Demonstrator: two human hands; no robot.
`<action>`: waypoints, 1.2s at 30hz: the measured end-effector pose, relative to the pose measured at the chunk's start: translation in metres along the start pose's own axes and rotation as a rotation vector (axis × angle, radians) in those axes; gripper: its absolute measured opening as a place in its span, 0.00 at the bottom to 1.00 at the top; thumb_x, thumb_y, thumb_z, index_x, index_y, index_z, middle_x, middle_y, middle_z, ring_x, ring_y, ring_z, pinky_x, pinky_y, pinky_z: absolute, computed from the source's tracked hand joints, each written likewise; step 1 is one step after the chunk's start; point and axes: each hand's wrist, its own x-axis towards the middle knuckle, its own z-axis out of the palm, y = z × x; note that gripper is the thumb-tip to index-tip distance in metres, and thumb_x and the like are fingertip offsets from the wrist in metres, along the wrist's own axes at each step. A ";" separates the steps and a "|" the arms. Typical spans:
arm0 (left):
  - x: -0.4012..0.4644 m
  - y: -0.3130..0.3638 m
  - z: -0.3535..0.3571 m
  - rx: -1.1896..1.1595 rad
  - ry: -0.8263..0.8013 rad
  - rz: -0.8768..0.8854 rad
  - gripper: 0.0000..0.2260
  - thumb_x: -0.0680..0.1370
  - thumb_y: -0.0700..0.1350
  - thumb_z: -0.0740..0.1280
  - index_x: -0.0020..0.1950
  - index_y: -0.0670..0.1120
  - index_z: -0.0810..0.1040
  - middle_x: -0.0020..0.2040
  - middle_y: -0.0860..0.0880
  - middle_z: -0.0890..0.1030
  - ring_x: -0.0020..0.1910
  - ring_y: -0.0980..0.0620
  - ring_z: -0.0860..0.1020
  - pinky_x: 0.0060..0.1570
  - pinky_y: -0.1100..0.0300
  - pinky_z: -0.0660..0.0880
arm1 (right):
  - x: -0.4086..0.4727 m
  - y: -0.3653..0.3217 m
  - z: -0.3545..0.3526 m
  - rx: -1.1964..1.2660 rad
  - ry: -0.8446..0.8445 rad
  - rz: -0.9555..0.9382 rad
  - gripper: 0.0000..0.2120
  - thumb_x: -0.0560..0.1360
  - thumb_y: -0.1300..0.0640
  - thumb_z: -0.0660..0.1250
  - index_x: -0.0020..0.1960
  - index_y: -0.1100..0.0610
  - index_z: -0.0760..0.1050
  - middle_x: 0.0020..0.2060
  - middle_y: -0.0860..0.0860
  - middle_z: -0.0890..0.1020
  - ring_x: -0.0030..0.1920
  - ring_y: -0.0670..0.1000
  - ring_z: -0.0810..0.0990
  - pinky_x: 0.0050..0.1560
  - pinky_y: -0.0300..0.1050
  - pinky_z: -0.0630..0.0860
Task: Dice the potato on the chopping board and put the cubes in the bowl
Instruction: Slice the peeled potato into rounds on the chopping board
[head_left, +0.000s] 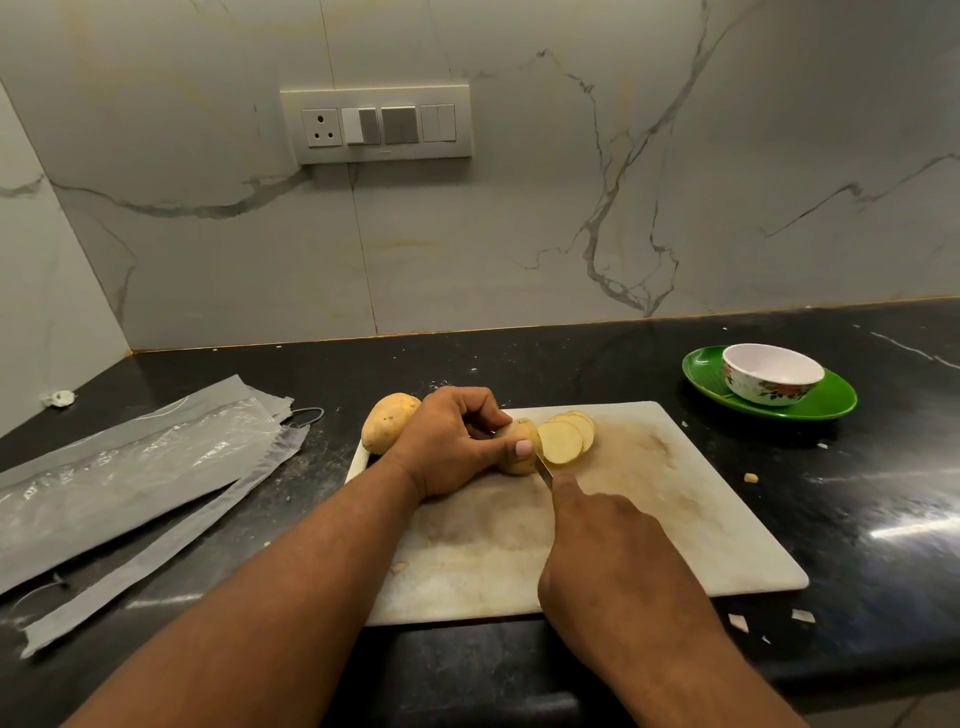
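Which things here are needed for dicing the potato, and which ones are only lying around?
Needed: potato held by left hand; slices; knife in right hand; board; bowl.

Lying around: second potato, green plate under the bowl, plastic bag, mask, scraps.

The kitchen sits in dim, warm, yellowish light, with the marble wall (519, 218) evenly and softly lit. A white glare streaks the black counter (893, 525) at right. Shadows are faint and soft-edged. The wide lens bows the counter's back edge, and the whole view looks slightly soft and grainy.
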 end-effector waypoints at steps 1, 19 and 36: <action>0.000 0.000 0.000 -0.003 0.000 0.006 0.12 0.69 0.52 0.82 0.39 0.51 0.79 0.42 0.46 0.84 0.40 0.56 0.78 0.40 0.64 0.77 | 0.003 -0.001 0.000 0.001 0.003 0.005 0.28 0.81 0.56 0.60 0.79 0.50 0.56 0.64 0.50 0.75 0.51 0.47 0.73 0.49 0.38 0.70; 0.001 -0.004 0.000 0.066 0.014 0.018 0.12 0.71 0.53 0.81 0.44 0.48 0.81 0.44 0.53 0.84 0.42 0.55 0.80 0.43 0.60 0.80 | -0.019 0.008 -0.032 -0.020 -0.079 -0.022 0.18 0.80 0.55 0.63 0.69 0.49 0.68 0.61 0.49 0.75 0.52 0.48 0.73 0.49 0.38 0.67; -0.005 0.006 -0.003 0.010 0.029 0.003 0.15 0.70 0.49 0.82 0.52 0.49 0.82 0.43 0.50 0.82 0.38 0.62 0.78 0.40 0.67 0.78 | -0.009 0.002 -0.020 0.017 0.043 0.015 0.20 0.79 0.56 0.59 0.70 0.48 0.69 0.57 0.49 0.77 0.48 0.47 0.73 0.46 0.38 0.68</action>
